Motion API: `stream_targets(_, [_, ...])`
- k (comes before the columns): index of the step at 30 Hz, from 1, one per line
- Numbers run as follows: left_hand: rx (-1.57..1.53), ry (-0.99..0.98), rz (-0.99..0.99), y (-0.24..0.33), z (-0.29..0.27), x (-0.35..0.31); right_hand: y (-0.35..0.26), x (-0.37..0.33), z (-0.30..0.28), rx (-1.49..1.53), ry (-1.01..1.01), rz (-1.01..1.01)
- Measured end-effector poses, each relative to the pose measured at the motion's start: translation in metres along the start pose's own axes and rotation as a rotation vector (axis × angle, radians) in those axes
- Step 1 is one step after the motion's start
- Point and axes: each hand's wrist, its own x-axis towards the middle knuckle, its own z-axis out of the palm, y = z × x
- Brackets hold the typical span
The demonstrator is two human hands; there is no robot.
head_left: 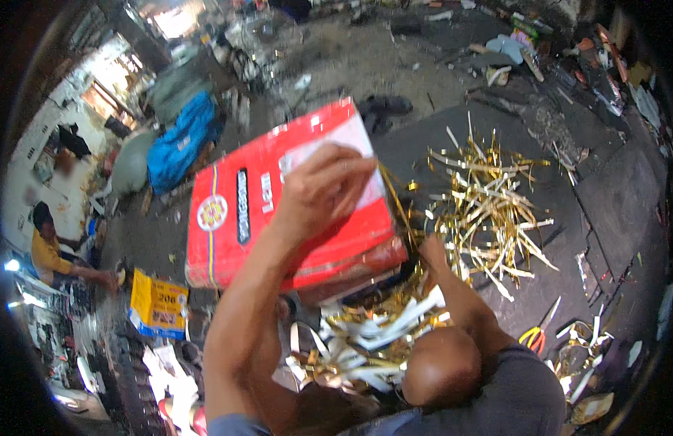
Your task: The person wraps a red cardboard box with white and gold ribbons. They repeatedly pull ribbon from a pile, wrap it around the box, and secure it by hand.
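Observation:
A worn red cardboard box [234,182] lies tilted in front of me. Above its top face is my left hand [325,185], fingers curled and closed; what they hold, if anything, does not show. By the box's right side my right hand [432,252] is closed low down, its fingertips partly hidden. Shiny gold strip [396,195] runs along that side of the box and meets the right hand. Under and before the box, gold and white strips [394,327] lie heaped between my legs.
A loose tangle of gold strips [489,211] spreads on the dark floor to the right. Nearer lie scissors [534,338] with yellow and red handles. At left are a yellow and blue bag [159,305], a blue sack [183,142] and a seated person [51,251]. Scraps litter the far floor.

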Motion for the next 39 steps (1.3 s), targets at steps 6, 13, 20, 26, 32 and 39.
stream_targets(6, [0.014,-0.027,0.051,-0.004,-0.002,-0.008,0.027,-0.004,-0.021,-0.112,-0.006,0.003])
stream_targets(13, [0.289,-0.058,0.113,0.023,0.004,0.009,0.020,-0.010,-0.103,-0.170,-0.220,0.204])
stream_targets(20, [-0.089,-0.321,-0.119,0.117,0.113,-0.155,0.032,0.001,-0.180,1.533,0.285,0.722])
stream_targets(26, [0.172,-0.674,-1.099,0.074,0.206,-0.310,0.012,-0.022,-0.312,0.853,1.231,0.276])
stream_targets(32, [0.004,-0.576,-0.914,0.091,0.178,-0.274,-0.040,-0.122,-0.279,0.588,0.209,-0.045])
stream_targets(39, [-0.900,-0.299,-1.074,0.099,0.130,-0.205,-0.117,-0.152,-0.240,0.735,-0.462,-0.634])
